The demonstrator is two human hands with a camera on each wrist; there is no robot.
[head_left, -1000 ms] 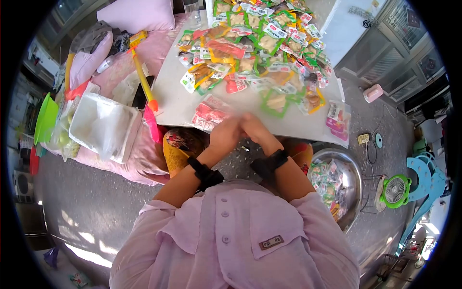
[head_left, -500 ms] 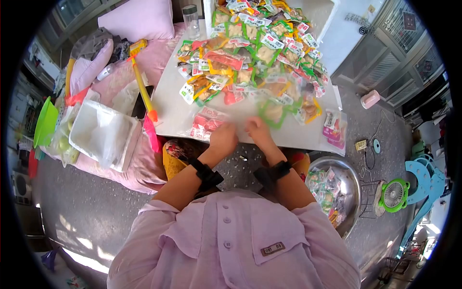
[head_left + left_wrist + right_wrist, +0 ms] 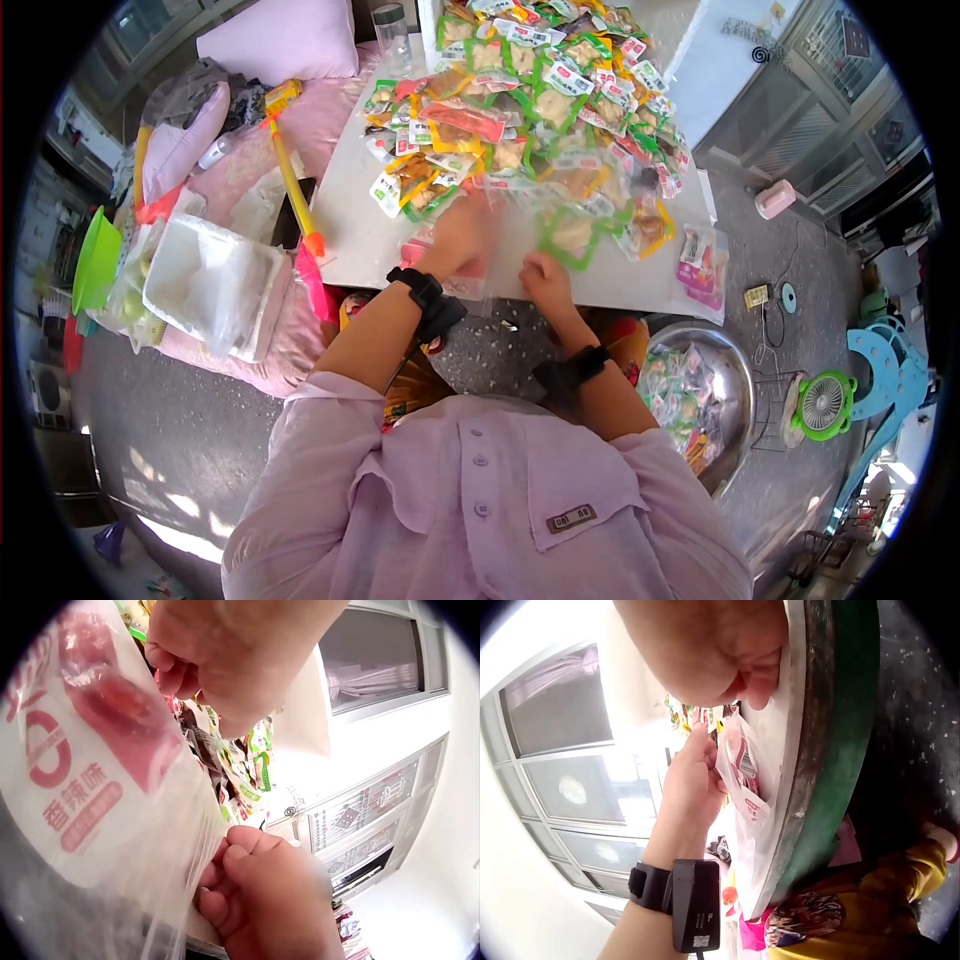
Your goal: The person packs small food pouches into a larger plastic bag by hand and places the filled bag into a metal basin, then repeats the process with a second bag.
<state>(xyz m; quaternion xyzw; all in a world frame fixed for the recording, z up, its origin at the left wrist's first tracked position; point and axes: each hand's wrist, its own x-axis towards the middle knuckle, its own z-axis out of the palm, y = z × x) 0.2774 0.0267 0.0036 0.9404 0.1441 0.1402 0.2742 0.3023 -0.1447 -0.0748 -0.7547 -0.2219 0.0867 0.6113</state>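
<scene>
A clear plastic bag [image 3: 82, 825] with red print and red packets inside fills the left of the left wrist view. The curled fingers of my right hand [image 3: 547, 285] pinch its edge, close over the table's front edge. My left hand [image 3: 462, 238], blurred, is over the bag and reaches to the near edge of the packet pile. Its fingers are bent in the left wrist view, beside a red packet; I cannot tell whether they grip it. The heap of sealed food packets [image 3: 555, 105] spreads over the table beyond both hands.
A filled bag [image 3: 703, 262] lies at the right corner of the table [image 3: 355, 215]. Below stands a metal basin [image 3: 740, 400] of packets. On the pink bed at left sits a white foam box [image 3: 205, 275]. A glass jar [image 3: 392, 40] stands at the back.
My hands were together a second ago, then came apart. The left hand has moved forward over the bag to the pile's edge. The right hand has shifted slightly right and stays near the table edge.
</scene>
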